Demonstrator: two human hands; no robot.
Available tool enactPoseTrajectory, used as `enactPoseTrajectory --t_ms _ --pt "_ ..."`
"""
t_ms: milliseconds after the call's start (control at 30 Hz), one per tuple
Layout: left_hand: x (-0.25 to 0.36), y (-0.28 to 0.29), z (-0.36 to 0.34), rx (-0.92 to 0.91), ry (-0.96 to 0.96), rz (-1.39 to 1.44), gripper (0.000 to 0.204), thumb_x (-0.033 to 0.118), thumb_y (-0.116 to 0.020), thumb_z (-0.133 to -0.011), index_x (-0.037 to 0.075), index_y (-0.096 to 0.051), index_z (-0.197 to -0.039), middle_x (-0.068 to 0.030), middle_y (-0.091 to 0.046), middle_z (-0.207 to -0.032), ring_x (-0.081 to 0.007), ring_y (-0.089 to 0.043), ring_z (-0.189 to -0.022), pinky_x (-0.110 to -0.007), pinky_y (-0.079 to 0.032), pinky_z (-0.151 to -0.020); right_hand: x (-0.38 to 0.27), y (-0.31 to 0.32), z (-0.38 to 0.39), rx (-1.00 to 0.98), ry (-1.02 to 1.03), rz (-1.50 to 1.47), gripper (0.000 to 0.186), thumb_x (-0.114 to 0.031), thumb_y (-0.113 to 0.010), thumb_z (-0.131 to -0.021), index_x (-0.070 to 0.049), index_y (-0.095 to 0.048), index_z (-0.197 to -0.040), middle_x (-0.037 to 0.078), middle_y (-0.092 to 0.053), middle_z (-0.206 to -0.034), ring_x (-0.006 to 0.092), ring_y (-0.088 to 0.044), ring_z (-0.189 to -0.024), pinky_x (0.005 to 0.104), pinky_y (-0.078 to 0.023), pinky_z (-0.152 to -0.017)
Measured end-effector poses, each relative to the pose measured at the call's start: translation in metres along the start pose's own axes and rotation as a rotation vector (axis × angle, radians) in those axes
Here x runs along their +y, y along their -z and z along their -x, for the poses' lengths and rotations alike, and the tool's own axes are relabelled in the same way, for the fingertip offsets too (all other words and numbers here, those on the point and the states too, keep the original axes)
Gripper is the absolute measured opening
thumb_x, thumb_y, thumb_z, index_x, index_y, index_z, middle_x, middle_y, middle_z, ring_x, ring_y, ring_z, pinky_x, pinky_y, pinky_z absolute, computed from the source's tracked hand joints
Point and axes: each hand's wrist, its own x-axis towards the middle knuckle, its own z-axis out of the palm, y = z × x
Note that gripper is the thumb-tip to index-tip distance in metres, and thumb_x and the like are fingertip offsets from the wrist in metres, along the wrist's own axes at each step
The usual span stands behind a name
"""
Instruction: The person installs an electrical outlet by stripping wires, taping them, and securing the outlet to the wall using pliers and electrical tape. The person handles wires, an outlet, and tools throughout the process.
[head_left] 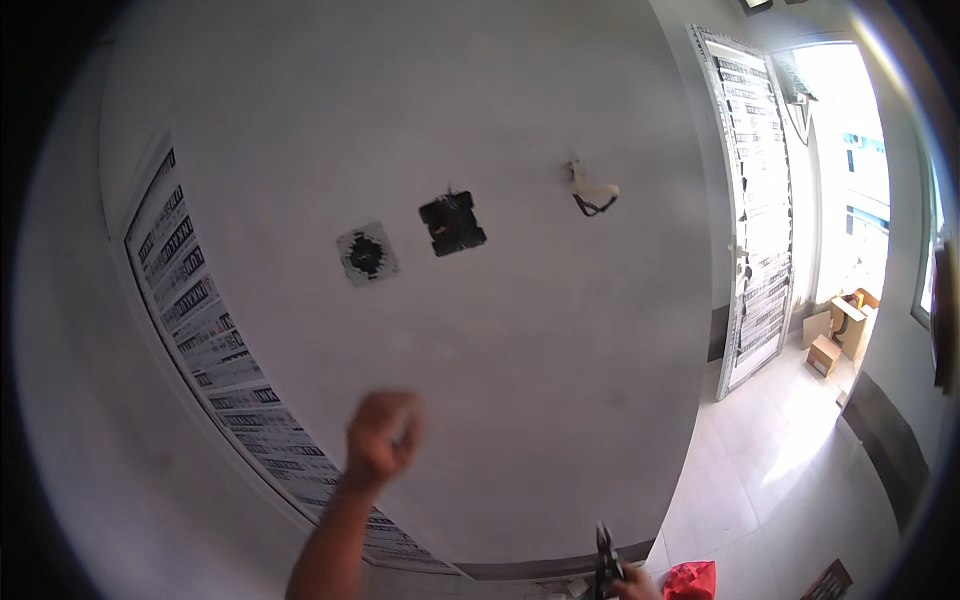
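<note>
My left hand (383,437) is raised in front of the grey wall (520,380), below the fittings. Its fingers curl in toward the thumb like a pinch; motion blurs them, and I cannot make out anything held there. Low in the view, my right hand (635,583) is closed on a pair of pliers (604,562), jaws pointing up. On the wall sits a pale square mounting plate (368,254) with a dark centre. Beside it is a black square wall box (453,223) with bits of wire at its top. Farther right, a white cable with dark wire ends (596,196) sticks out.
A door covered in printed film (757,210) stands ajar at the right, with cardboard boxes (826,354) by the bright doorway. Another film-covered panel (215,330) runs along the left. A red bag (690,580) lies on the tiled floor (720,460) near my right hand.
</note>
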Motion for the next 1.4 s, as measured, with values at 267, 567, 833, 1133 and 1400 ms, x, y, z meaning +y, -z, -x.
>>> enactPoseTrajectory --t_ms 267,567,833,1133,1400 --pt "-0.073 0.026 -0.19 0.234 -0.2 -0.071 0.018 0.007 -0.076 -0.091 0.005 -0.075 -0.109 -0.0117 -0.073 -0.107 -0.0294 -0.069 -0.101 -0.04 -0.058 -0.085 -0.339 -0.111 0.009 -0.466 0.466 -0.284 0.063 -0.004 -0.054 -0.095 0.007 -0.037 -0.154 0.026 -0.065 -0.135 0.036 -0.072 -0.113 0.0366 -0.061 -0.08" --pt "-0.118 0.004 -0.208 0.308 -0.176 0.118 0.019 0.008 -0.076 -0.089 0.005 -0.076 -0.108 -0.0125 -0.072 -0.11 -0.0288 -0.068 -0.103 -0.04 -0.058 -0.087 -0.45 -0.188 -0.028 -0.499 0.755 -0.491 0.056 -0.003 -0.048 -0.099 0.006 -0.036 -0.153 0.029 -0.063 -0.134 0.042 -0.069 -0.117 0.0448 -0.064 -0.083" --pt "-0.128 -0.004 -0.205 0.329 -0.199 0.168 0.021 0.008 -0.078 -0.087 0.007 -0.076 -0.108 -0.0117 -0.071 -0.109 -0.0288 -0.066 -0.106 -0.041 -0.055 -0.089 -0.466 -0.192 -0.052 -0.352 0.792 -0.465 0.051 -0.006 -0.047 -0.1 0.003 -0.041 -0.15 0.027 -0.066 -0.132 0.0378 -0.073 -0.11 0.0413 -0.064 -0.08" --pt "-0.108 -0.019 -0.223 0.215 -0.462 -0.042 0.027 0.01 -0.082 -0.08 0.013 -0.076 -0.106 -0.0024 -0.067 -0.116 -0.0254 -0.06 -0.116 -0.044 -0.042 -0.104 -0.466 -0.187 -0.049 -0.472 0.661 -0.636 0.044 -0.01 -0.05 -0.101 -0.001 -0.05 -0.144 0.018 -0.069 -0.105 0.0328 -0.072 -0.089 0.0489 -0.058 -0.076" --pt "-0.094 -0.025 -0.247 0.091 -0.562 -0.074 0.023 0.015 -0.084 -0.077 0.019 -0.079 -0.1 0.0002 -0.062 -0.124 -0.0253 -0.056 -0.121 -0.043 -0.04 -0.102 -0.481 -0.135 -0.01 -0.185 0.555 -0.156 0.034 -0.008 -0.053 -0.1 0.003 -0.054 -0.131 0.019 -0.066 -0.094 0.031 -0.067 -0.08 0.0492 -0.055 -0.072"
